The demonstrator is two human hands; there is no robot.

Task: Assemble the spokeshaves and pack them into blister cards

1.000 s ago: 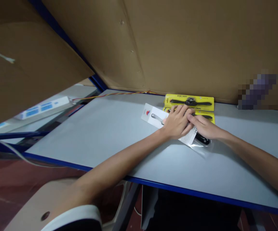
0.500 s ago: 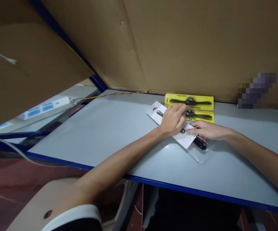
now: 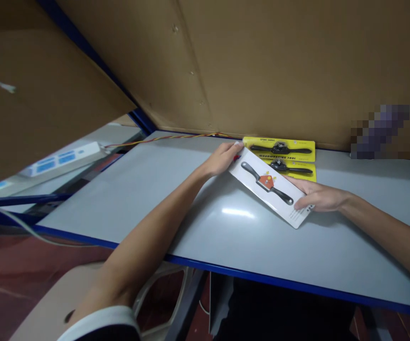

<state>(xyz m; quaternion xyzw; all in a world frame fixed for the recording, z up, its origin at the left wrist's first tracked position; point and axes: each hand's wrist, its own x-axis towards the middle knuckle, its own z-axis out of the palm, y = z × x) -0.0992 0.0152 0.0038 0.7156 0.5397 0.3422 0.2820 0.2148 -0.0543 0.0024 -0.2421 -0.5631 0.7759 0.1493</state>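
Note:
A white card pack (image 3: 270,187) showing a black-handled tool with a red middle is held tilted up off the grey table (image 3: 176,189). My left hand (image 3: 222,158) grips its far left corner. My right hand (image 3: 316,195) holds its near right end, fingers under the card and thumb on top. Just behind the card lie two yellow packs (image 3: 283,154) with black tools, flat against the back wall.
Brown cardboard walls (image 3: 268,66) close in the back and the left. A red-yellow wire (image 3: 176,138) runs along the back edge. A white power strip (image 3: 62,157) lies off the table at left. The table's blue front edge (image 3: 261,279) is near me.
Both hands have lifted the white card pack off the table and tilted its face toward me. My left hand slid from on top of it to its far left corner.

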